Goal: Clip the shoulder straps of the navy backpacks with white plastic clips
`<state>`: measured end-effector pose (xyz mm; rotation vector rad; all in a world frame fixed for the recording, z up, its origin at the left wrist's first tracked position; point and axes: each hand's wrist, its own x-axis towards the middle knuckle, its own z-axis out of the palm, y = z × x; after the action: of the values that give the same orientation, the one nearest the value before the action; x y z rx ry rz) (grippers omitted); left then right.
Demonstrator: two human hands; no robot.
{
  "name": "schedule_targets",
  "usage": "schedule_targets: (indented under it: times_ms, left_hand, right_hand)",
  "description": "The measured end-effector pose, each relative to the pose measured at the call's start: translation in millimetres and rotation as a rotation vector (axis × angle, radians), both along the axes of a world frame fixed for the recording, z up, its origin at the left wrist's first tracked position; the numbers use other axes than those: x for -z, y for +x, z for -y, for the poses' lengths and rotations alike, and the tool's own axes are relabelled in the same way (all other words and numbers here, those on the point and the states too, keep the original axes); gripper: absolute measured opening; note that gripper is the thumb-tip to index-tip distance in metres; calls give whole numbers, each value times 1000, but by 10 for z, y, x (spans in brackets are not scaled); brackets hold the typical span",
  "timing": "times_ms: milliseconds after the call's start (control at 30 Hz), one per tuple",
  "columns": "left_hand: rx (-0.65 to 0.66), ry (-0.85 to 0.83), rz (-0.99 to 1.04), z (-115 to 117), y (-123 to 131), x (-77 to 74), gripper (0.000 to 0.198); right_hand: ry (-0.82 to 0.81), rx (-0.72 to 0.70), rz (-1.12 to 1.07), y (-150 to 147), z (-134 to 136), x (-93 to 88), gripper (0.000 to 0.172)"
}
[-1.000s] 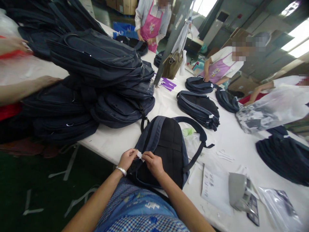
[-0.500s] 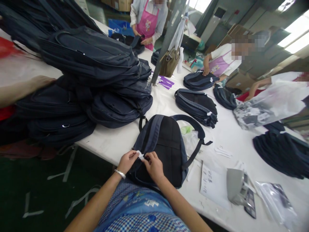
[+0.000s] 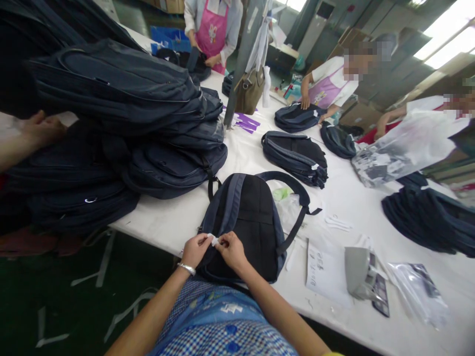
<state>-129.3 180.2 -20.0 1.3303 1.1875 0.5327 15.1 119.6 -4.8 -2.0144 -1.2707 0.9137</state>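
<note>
A dark blue and black backpack (image 3: 256, 217) lies back side up at the table's near edge, one shoulder strap looped out to the right. Over its lower left part, my left hand (image 3: 196, 249) and my right hand (image 3: 230, 249) meet. Both pinch a small crumpled white piece (image 3: 213, 240), perhaps a paper or cloth tag, between thumbs and fingers. The hands hide part of it, so its exact kind is unclear. A bracelet circles my left wrist.
A tall pile of dark backpacks (image 3: 122, 94) stands left, with a co-worker's hand (image 3: 44, 128) beside it. A post (image 3: 241, 54) rises behind. More backpacks (image 3: 297, 155), a paper sheet (image 3: 322, 269), a grey tape dispenser (image 3: 358, 272) and plastic bags (image 3: 419, 291) lie right. Several co-workers stand across the table.
My hands have drawn slightly closer together on the white piece. The co-worker's hand at left has lifted off the pile and now holds something whitish. The whole view has shifted a little.
</note>
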Motion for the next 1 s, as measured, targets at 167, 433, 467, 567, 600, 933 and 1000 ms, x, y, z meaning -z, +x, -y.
schedule_targets:
  times_ms: [167,433,467,567,600,933,1000]
  left_hand:
    - [59,-55,104,47,-5,23,34]
    - [107,386,-6,194,-38,88,34]
    - [124,457,-38,195,-44,86,28]
    - [159,608,-128,185,-57,85,17]
    - [164,626,-144,182,-59,93,17]
    - [7,357,-14,234,-21,182,16]
    - [-35,326,-1,240,-7,156,15]
  right_hand:
    - [10,-18,-60,34,6,38,4]
    - [-7,-15,-14,14,25,18,5]
    - [-14,-18,-6,16,25,12,7]
    - [-33,-24,17,23,18,8,8]
    - [-40,-26,22,24,15,11,6]
    - [-44,-97,-43,65,-19,46,5]
    - [-45,-107,-58,78,-19,33,5]
